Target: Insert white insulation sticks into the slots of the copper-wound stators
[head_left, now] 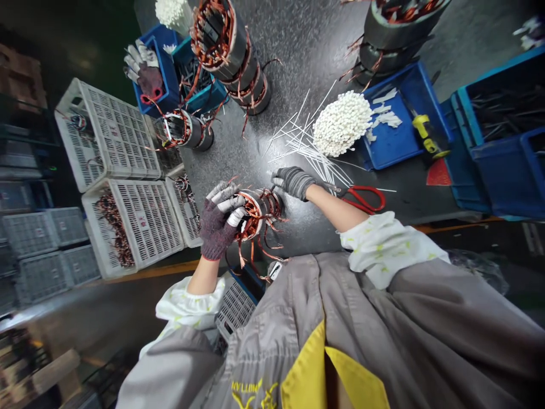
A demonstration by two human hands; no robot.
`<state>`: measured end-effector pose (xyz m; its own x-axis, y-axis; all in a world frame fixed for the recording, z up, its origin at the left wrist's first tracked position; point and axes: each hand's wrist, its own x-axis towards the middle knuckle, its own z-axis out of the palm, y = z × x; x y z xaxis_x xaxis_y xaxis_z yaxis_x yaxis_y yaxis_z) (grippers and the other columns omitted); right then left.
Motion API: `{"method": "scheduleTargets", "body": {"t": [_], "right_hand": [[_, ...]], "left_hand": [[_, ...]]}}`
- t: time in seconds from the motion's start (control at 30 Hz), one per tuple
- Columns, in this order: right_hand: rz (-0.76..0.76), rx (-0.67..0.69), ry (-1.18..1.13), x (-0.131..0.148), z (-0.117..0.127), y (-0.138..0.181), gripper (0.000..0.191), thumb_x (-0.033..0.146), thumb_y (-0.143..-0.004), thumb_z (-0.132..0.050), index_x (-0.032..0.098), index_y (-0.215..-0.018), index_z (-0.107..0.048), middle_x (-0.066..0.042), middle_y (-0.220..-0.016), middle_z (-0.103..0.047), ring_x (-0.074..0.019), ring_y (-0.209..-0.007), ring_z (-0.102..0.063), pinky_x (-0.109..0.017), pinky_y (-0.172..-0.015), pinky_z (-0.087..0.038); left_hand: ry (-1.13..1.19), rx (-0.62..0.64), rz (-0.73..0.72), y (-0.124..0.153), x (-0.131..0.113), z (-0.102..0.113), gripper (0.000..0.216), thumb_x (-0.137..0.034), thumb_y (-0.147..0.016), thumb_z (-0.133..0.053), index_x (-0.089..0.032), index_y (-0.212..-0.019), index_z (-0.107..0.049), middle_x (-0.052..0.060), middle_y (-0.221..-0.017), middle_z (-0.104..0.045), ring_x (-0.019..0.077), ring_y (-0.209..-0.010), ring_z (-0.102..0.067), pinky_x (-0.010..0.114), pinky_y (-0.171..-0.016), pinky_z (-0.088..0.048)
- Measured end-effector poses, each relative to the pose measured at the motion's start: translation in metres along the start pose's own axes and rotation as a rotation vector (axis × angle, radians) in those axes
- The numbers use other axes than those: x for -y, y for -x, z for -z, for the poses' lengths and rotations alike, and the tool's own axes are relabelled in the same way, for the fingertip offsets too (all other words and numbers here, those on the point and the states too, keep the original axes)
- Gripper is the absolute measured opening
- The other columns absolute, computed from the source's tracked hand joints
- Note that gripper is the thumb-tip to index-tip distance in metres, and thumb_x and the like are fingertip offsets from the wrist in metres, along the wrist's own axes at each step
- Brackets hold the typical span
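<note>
A small motor stator (255, 211) with copper windings lies on its side near the bench's front edge, its loose wire leads hanging toward me. My left hand (219, 221), in a dark purple glove with whitish fingers, curls over the stator's left winding end. My right hand (296, 183), in a grey striped glove, is close to the far side of the stator's right end with its fingers pressed together. Whether it touches the stator or pinches something small is unclear. Red-handled scissors (364, 197) lie by my right forearm, which partly covers them.
Loose thin white sticks (304, 145) and a bundle of them (343, 124) lie beyond my right hand. Stacked stators (217, 42) stand at the back. A blue bin (383, 156) holds scraps and a yellow tool (426, 133). White crates (145, 218) stand left of the bench.
</note>
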<state>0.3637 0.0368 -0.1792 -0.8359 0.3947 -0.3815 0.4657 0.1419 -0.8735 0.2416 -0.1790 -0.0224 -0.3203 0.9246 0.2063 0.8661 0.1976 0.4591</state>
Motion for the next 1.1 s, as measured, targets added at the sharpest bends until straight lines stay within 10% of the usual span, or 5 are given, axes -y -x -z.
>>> {"method": "scheduleTargets", "body": {"t": [0.23, 0.4, 0.53, 0.73, 1.1], "right_hand": [[-0.195, -0.078, -0.090, -0.041, 0.006, 0.047, 0.016, 0.019, -0.096, -0.055, 0.013, -0.104, -0.067, -0.010, -0.085, -0.076, -0.0192, -0.076, -0.071, -0.031, -0.074, -0.057], [-0.005, 0.003, -0.199, -0.013, 0.003, 0.059, 0.036, 0.017, -0.098, -0.044, 0.012, -0.128, -0.063, -0.008, -0.093, -0.076, -0.0151, -0.071, -0.068, -0.029, -0.068, -0.057], [0.302, 0.138, 0.376, 0.038, 0.014, 0.042, 0.033, 0.019, -0.097, -0.053, 0.013, -0.125, -0.070, -0.015, -0.113, -0.074, -0.0230, -0.096, -0.070, -0.034, -0.084, -0.053], [0.375, 0.380, 0.963, 0.079, 0.023, 0.035, 0.034, 0.018, -0.100, -0.049, 0.015, -0.129, -0.067, -0.018, -0.119, -0.071, -0.0257, -0.099, -0.072, -0.030, -0.077, -0.048], [0.151, 0.138, 0.631, 0.048, -0.006, 0.052, 0.034, 0.033, -0.105, -0.047, 0.014, -0.120, -0.071, -0.015, -0.113, -0.075, -0.0247, -0.101, -0.071, -0.031, -0.082, -0.047]], "left_hand": [[0.009, 0.007, 0.009, -0.002, -0.003, 0.002, 0.022, -0.043, -0.101, -0.059, -0.029, -0.113, -0.070, 0.002, -0.131, -0.070, 0.0246, -0.140, -0.054, 0.055, -0.117, -0.046], [0.057, -0.023, -0.009, -0.001, 0.000, 0.001, 0.018, -0.038, -0.098, -0.064, -0.029, -0.113, -0.071, 0.001, -0.132, -0.071, 0.0245, -0.141, -0.054, 0.055, -0.118, -0.045], [0.047, -0.026, -0.011, 0.001, 0.003, 0.000, 0.020, -0.040, -0.099, -0.063, -0.029, -0.113, -0.071, 0.001, -0.132, -0.071, 0.0245, -0.140, -0.055, 0.055, -0.119, -0.044], [0.052, -0.016, -0.026, 0.001, 0.003, 0.001, 0.021, -0.040, -0.099, -0.062, -0.028, -0.114, -0.072, 0.002, -0.133, -0.071, 0.0247, -0.140, -0.054, 0.054, -0.119, -0.044], [0.067, -0.008, -0.006, 0.003, 0.004, 0.001, 0.023, -0.041, -0.100, -0.061, -0.029, -0.117, -0.071, 0.002, -0.134, -0.070, 0.0250, -0.142, -0.053, 0.054, -0.119, -0.044]]}}
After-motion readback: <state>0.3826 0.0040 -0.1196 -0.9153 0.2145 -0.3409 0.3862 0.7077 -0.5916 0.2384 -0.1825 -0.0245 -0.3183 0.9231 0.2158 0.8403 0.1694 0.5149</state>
